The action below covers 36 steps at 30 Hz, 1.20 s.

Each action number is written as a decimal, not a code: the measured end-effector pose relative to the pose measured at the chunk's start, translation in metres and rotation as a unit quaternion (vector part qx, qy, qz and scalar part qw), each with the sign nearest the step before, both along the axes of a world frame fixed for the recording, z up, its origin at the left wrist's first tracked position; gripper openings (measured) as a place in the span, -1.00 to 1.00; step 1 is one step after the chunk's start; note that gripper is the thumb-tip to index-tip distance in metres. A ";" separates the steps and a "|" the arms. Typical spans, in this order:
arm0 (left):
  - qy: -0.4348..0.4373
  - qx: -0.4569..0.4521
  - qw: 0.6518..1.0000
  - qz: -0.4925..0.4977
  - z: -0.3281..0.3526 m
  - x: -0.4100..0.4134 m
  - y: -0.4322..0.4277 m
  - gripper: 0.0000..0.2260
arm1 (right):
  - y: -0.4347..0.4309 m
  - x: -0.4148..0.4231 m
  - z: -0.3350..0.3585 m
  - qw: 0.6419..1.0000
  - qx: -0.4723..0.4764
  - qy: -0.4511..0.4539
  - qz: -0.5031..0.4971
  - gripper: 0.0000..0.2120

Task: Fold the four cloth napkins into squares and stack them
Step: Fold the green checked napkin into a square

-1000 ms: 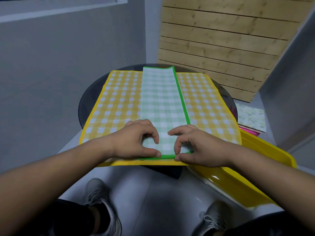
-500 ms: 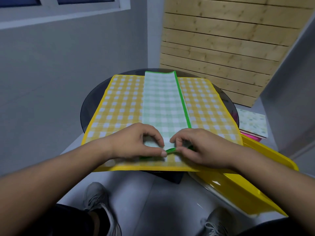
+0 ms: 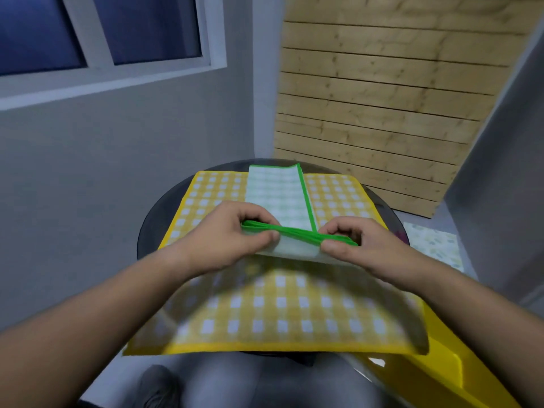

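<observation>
A green checked napkin [image 3: 276,195], folded into a long strip with a green hem, lies down the middle of a spread yellow checked napkin [image 3: 294,307] on the round dark table [image 3: 153,228]. My left hand [image 3: 232,234] pinches the strip's near left corner and my right hand [image 3: 362,242] pinches its near right corner. The near end is lifted off the yellow napkin and carried toward the far end, so the strip bends over itself. The far end lies flat.
A yellow tray [image 3: 435,375] sits low at the right, beside the table. A pale patterned cloth [image 3: 432,245] lies on a surface to the right. A grey wall stands to the left, wooden slats [image 3: 376,98] behind. My shoe [image 3: 159,384] shows below.
Both hands have lifted the green strip's near end off the yellow napkin and moved it away from me, toward the far end. My view has tilted up.
</observation>
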<state>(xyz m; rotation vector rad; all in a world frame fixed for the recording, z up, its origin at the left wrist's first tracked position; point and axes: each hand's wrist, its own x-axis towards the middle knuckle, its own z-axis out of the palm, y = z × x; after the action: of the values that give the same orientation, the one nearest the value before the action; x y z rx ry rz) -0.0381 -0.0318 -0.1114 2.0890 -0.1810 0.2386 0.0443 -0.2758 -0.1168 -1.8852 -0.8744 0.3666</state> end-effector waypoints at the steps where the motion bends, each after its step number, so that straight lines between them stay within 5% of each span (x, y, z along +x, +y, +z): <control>1: -0.005 -0.032 0.999 0.018 0.003 0.007 0.002 -0.95 | -0.002 0.005 0.000 0.999 0.019 0.031 0.002 -0.80; 4: -0.008 -0.125 0.991 0.055 0.011 0.029 0.007 -0.96 | 0.003 0.020 -0.006 0.994 0.036 0.103 0.009 -0.69; 11: 0.029 -0.233 0.956 0.174 -0.005 0.089 0.015 -0.84 | 0.027 0.060 -0.040 0.989 -0.102 0.037 -0.101 -0.93; 15: 0.127 -0.318 0.913 0.221 -0.017 0.105 0.016 -0.68 | 0.036 0.080 -0.049 0.983 -0.117 0.045 -0.135 -0.81; 19: 0.240 -0.108 0.933 0.245 -0.036 0.105 0.035 -0.35 | 0.043 0.089 -0.054 0.978 -0.111 0.068 -0.163 -0.87; 24: 0.252 0.025 0.938 0.237 -0.052 0.098 0.045 -0.57 | 0.049 0.097 -0.062 0.971 -0.095 0.102 -0.195 -0.87; 36: 0.254 -0.017 0.936 0.244 -0.055 0.095 0.052 -0.62 | 0.060 0.103 -0.070 0.955 -0.121 0.014 -0.269 -0.87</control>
<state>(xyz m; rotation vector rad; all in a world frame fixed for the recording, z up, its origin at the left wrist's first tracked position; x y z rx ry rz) 0.0570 0.0198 -0.1663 2.0595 0.6548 -0.0118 0.1470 -0.2162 -0.1866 -2.2458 -0.2746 0.1659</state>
